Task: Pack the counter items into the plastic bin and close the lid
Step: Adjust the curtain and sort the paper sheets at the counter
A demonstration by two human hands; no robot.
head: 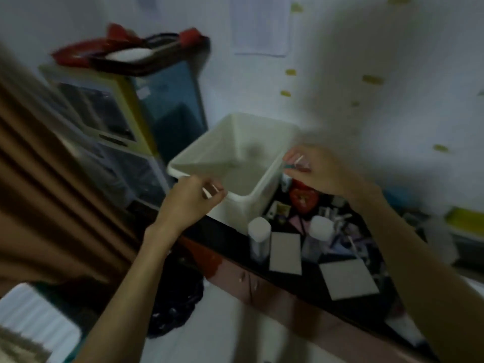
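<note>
A white plastic bin [201, 155] stands open and looks empty on the left end of the dark counter [230, 231]. My left hand [191, 197] hovers at its near left rim with loosely curled fingers and nothing visible in it. At the bin's right rim my right hand [311, 169] pinches a small thin teal object [289, 166], too blurred to name. Beside the bin lie a red heart-shaped item [303, 199], two white-capped clear containers [259, 231] [320, 227] and two white flat cards [285, 254] [348, 279]. No lid is visible.
A yellow-framed drawer unit [110, 121] with red and black things on top stands left of the bin. A brown curtain [39, 195] hangs at far left. More clutter and a yellow object [463, 216] fill the counter's right side. A black bag [175, 307] sits on the floor below.
</note>
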